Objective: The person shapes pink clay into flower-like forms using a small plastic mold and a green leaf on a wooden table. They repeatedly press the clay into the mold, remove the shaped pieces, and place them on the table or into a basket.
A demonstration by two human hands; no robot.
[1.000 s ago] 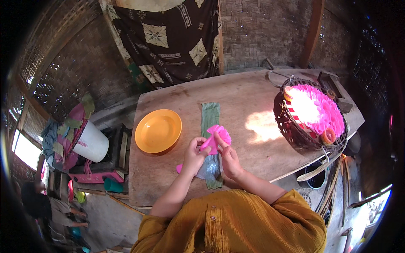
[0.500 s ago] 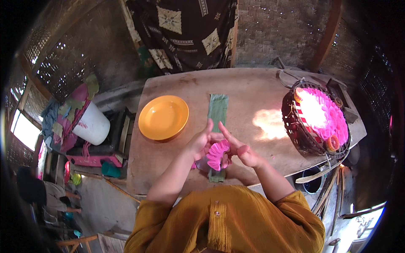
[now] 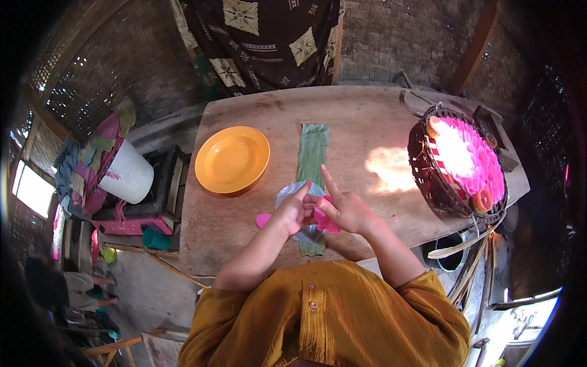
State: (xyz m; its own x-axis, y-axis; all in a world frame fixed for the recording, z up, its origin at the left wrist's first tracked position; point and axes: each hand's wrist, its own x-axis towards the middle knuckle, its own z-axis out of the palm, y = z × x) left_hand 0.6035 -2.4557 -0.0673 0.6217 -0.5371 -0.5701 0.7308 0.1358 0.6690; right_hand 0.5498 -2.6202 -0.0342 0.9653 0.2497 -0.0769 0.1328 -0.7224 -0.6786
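Note:
Between my two hands, just above the near side of the table, is a pink ruffled piece [image 3: 328, 222]; its material I cannot make out. My left hand [image 3: 295, 214] has its fingers curled against the left side of that piece. My right hand [image 3: 350, 212] grips it from the right, thumb bent over it and index finger pointing away from me. Below them a whitish plastic sheet [image 3: 286, 193] lies across a green leaf strip [image 3: 313, 147]. A smooth pink lump [image 3: 263, 220] rests by my left wrist, partly hidden.
An orange plate [image 3: 233, 160] stands on the wooden table [image 3: 361, 116] at left. On the right, a dark woven basket [image 3: 435, 189] holds several pink ruffled pieces. Left of the table are a white bucket [image 3: 129, 174] and a pink-fronted stove [image 3: 131, 225]. A person's leg [image 3: 85, 290] shows lower left.
My hands have turned the pink ruffled piece, so less of its frilled edge shows. They have shifted slightly, uncovering more of the plastic sheet and the pink lump.

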